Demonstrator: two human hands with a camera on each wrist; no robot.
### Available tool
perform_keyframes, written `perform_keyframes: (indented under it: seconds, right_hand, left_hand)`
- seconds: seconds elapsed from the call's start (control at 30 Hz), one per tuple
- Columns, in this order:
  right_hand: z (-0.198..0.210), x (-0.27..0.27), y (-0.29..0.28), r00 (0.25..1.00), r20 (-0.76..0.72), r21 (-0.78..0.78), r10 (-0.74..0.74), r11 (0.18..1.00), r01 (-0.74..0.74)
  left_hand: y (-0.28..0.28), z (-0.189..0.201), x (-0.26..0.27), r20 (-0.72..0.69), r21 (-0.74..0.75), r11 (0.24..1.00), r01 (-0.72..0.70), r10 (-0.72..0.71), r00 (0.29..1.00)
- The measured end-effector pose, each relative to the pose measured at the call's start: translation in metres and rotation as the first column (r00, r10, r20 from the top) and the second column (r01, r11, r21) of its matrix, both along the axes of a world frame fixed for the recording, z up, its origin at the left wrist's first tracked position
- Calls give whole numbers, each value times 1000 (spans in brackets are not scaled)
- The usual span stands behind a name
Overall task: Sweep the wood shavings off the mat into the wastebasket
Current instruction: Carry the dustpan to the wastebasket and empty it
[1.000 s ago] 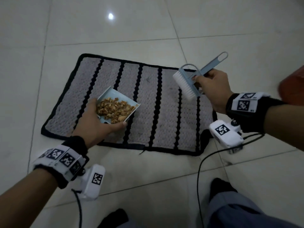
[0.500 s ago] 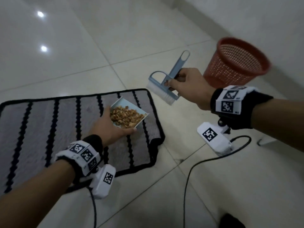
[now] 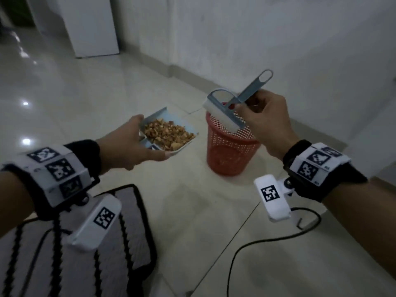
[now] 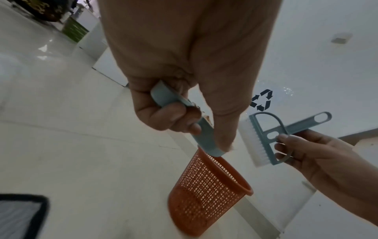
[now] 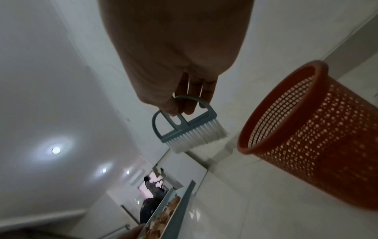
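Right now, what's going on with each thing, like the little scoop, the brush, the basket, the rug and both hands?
dustpan: held in the air, full of shavings, left of the basket.
wood shavings: piled in the dustpan, not dumped yet.
brush: held up above the basket.
wastebasket: upright on the floor.
mat: flat on the floor.
left hand: grips the dustpan.
right hand: holds the brush.
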State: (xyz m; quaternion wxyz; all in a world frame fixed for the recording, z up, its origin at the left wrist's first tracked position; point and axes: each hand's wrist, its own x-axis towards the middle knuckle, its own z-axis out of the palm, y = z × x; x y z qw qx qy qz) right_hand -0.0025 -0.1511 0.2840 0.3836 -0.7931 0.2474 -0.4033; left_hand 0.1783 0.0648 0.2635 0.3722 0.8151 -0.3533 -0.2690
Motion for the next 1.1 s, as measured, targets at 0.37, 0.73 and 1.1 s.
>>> perform_keyframes:
  seconds: [0.37, 0.73, 1.1]
  right_hand:
    - [-25, -19, -155, 935, 204, 143, -291, 953, 266]
    - [-86, 10, -174, 957, 27, -53, -288, 956, 290]
    - [-93, 3, -180, 943, -89, -161, -320, 939, 304]
  left_hand:
    - [-213, 33, -13, 342, 173, 971, 163, -214, 915]
    - [-288, 4, -8, 727, 464, 879, 105, -446, 522]
    - [-296, -12, 5, 802, 518, 853, 59, -509, 312]
